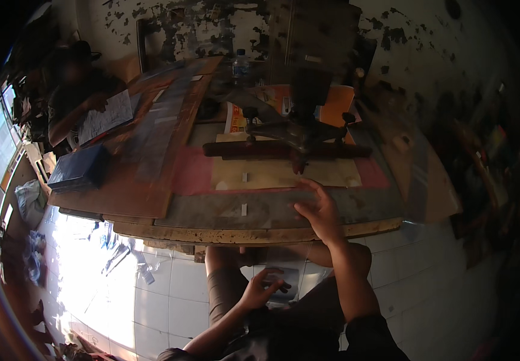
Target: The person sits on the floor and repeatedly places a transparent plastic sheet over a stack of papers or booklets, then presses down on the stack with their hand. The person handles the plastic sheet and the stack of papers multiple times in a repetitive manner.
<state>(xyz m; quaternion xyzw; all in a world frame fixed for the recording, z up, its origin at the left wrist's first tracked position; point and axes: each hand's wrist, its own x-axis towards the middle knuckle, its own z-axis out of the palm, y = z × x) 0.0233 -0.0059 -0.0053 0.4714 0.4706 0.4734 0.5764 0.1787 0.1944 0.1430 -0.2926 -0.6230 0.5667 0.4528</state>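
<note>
My right hand (320,212) is raised over the table's front edge, fingers apart and nothing in them. Its fingertips are just below a dark metal device (299,129) with a long crossbar and screw knobs. Under the crossbar, a pale yellow sheet (272,175) lies on a pink sheet (190,171). One small whitish piece (246,177) rests on the yellow sheet; another small white piece (244,210) lies nearer me on the grey tabletop. Above my lap, my left hand (264,290) has loosely bent fingers, seemingly holding nothing. Beside its fingertips is a greyish flat thing (289,280), its kind unclear.
A dark blue box (79,168) sits on the brown board (145,201) at left. Beyond it, a seated person (82,90) holds a paper sheet (108,117). A plastic bottle (240,65) stands at the back. Scraps (118,253) litter the tiled floor.
</note>
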